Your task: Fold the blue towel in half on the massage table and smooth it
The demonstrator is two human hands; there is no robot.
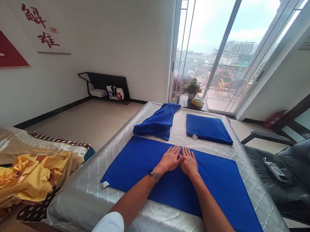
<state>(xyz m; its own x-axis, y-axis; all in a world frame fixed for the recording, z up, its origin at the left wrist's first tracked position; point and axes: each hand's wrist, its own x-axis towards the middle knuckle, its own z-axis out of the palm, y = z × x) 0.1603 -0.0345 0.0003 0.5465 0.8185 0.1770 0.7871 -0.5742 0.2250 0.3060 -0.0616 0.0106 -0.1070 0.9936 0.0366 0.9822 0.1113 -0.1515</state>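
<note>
A blue towel lies spread flat across the silver quilted mattress, with a white tag at its left corner. My left hand rests palm down near the towel's far edge, fingers stretched out. Beside it, my right hand lies flat on the same cloth, and the two hands touch at the thumbs. Behind them a crumpled blue cloth sits at the far left of the mattress. At the far right is a neatly folded blue cloth, also with a white tag.
Yellow fabric is heaped on a brown patterned blanket at the left. A dark armchair holding a power strip stands at the right. Past the mattress, a chair bears a potted plant before the glass door.
</note>
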